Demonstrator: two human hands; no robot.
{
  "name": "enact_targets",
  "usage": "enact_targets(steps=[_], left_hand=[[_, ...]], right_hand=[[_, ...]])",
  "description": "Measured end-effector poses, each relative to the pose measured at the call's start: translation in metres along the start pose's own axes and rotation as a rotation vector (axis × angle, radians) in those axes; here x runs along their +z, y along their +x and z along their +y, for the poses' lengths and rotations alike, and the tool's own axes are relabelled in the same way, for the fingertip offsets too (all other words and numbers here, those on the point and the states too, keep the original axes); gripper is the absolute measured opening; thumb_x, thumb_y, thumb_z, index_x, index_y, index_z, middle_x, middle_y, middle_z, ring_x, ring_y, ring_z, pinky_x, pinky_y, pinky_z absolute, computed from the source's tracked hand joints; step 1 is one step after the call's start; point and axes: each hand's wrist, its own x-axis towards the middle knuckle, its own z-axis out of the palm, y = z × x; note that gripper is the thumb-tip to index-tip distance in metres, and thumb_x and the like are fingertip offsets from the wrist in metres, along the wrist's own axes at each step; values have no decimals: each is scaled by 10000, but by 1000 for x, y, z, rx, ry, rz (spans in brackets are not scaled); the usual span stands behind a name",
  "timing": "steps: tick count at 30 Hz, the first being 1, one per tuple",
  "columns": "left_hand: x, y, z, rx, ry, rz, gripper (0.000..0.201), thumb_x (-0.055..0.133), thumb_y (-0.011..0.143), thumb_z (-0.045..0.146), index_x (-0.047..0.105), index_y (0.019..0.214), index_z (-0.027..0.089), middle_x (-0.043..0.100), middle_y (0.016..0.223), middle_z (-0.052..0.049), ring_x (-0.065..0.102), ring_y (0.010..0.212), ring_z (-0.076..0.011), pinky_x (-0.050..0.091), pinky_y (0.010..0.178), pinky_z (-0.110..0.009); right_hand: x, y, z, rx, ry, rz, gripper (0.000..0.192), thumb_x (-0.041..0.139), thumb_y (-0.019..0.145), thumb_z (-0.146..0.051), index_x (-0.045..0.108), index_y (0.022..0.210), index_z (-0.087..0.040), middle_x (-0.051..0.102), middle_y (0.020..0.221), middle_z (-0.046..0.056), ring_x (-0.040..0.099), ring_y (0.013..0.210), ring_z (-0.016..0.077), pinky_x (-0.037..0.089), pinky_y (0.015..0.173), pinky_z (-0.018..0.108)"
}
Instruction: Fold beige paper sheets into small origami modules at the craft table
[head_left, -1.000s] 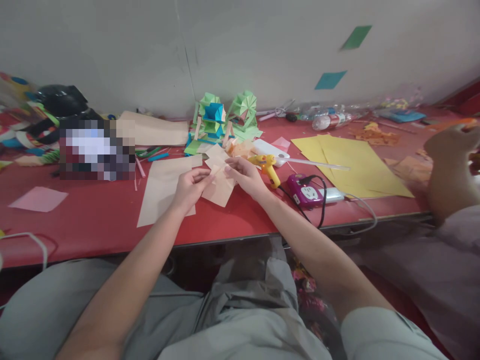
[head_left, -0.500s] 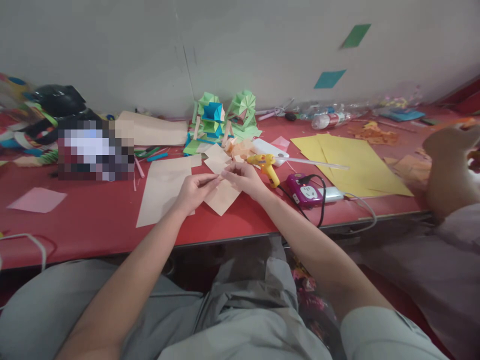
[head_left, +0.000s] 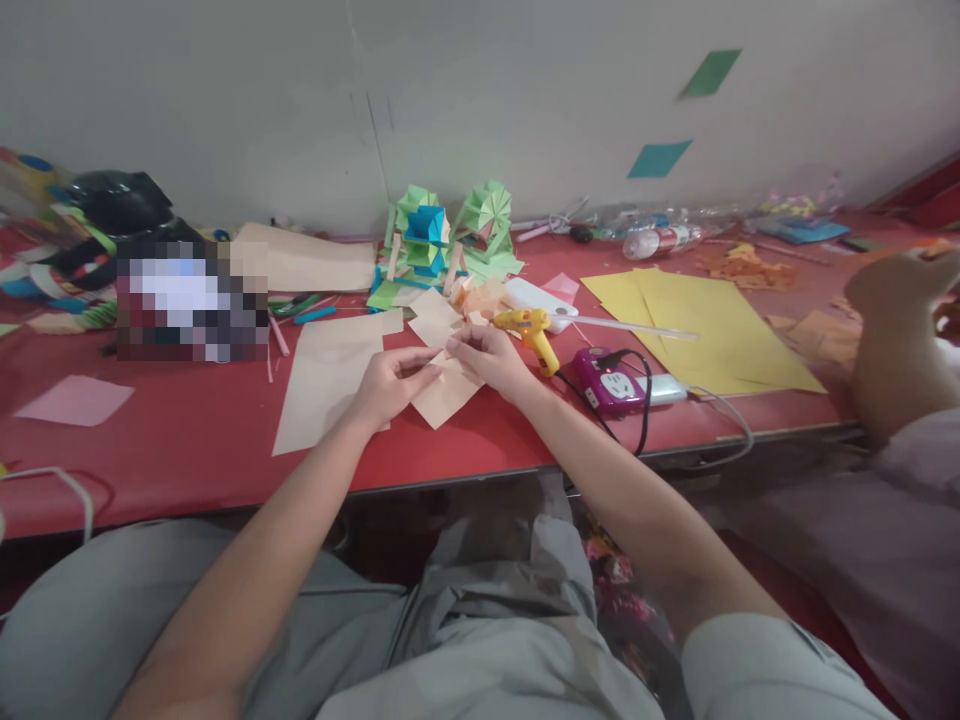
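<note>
The left hand (head_left: 388, 385) and the right hand (head_left: 487, 357) met over a tan square of paper (head_left: 445, 392) that lay on the red tabletop (head_left: 187, 440), just in front of the person. The left grip was pressed together, thumb and fingers pinching the paper's left edge. The right grip was likewise narrowed to a pinch at the paper's upper part, its fingertips almost touching those of the left hand. The paper sat like a diamond, 1 corner pointing toward the person and the opposite corner away toward the wall; its sides looked about equal, so no long axis could be told.

No writing could be read anywhere; the label on the clear bottle (head_left: 660, 241) at the back was too small to make out, and 1 object at left was blurred.

A larger tan sheet (head_left: 322, 375) lay just left of the hands, partly under the left one. A yellow glue gun (head_left: 534, 332) rested just right of the right hand, with a purple power strip (head_left: 611, 382) near it and yellow sheets (head_left: 705, 325) farther right. Green and blue folded paper models (head_left: 446, 235) stood behind the hands. Another person's hand (head_left: 900, 300) rested at the far right edge.
</note>
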Motion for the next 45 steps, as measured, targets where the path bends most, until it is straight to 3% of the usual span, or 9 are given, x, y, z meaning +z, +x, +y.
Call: enact_targets(steps=[10, 16, 22, 26, 34, 40, 45], left_hand=[[2, 0, 8, -21, 94, 108, 437, 849, 706, 467, 801, 1023, 170, 789, 1032, -120, 736, 980, -298, 596, 834, -375], [-1, 2, 9, -57, 21, 226, 466, 870, 658, 495, 803, 974, 160, 795, 979, -117, 736, 937, -291, 582, 833, -375], [-6, 4, 7, -71, 8, 274, 448, 868, 659, 470, 801, 971, 156, 795, 943, -115, 734, 904, -283, 565, 798, -350], [-7, 5, 6, -82, 4, 302, 449, 865, 658, 455, 798, 976, 146, 794, 943, -124, 735, 900, -288, 564, 795, -356], [-7, 8, -1, -192, -69, 318, 427, 908, 575, 403, 797, 903, 153, 787, 844, -107, 737, 847, -286, 576, 777, -377], [-11, 8, 2, -92, -61, 414, 403, 876, 635, 397, 795, 943, 150, 790, 913, -116, 737, 890, -289, 585, 788, -379], [-12, 6, 5, -47, -64, 419, 358, 867, 647, 373, 802, 927, 160, 793, 907, -104, 740, 885, -277, 591, 790, -367]], right_hand=[[2, 1, 0, -31, -5, 32, 342, 704, 788, -505, 634, 766, -171, 582, 698, 0, 491, 629, 112, 374, 560, 255], [-2, 0, -7, 34, 64, 121, 417, 674, 802, -601, 647, 916, -200, 667, 866, 28, 576, 700, 133, 438, 586, 257], [-2, 0, -2, 29, 51, 8, 436, 712, 770, -602, 685, 804, -169, 648, 737, 24, 589, 673, 144, 495, 614, 272], [-2, 0, 2, 74, 51, -2, 475, 707, 748, -635, 702, 818, -165, 669, 719, 39, 618, 650, 173, 541, 586, 302], [1, -5, -4, -152, -284, 186, 362, 619, 888, -518, 676, 788, -175, 647, 684, 27, 590, 638, 152, 478, 574, 263], [-3, -3, -8, 48, 37, 116, 589, 648, 757, -761, 646, 786, -173, 662, 686, 54, 657, 628, 165, 566, 587, 283], [-4, -3, -8, 73, 79, 11, 590, 713, 692, -753, 656, 770, -171, 648, 683, 38, 652, 602, 156, 583, 588, 300]])
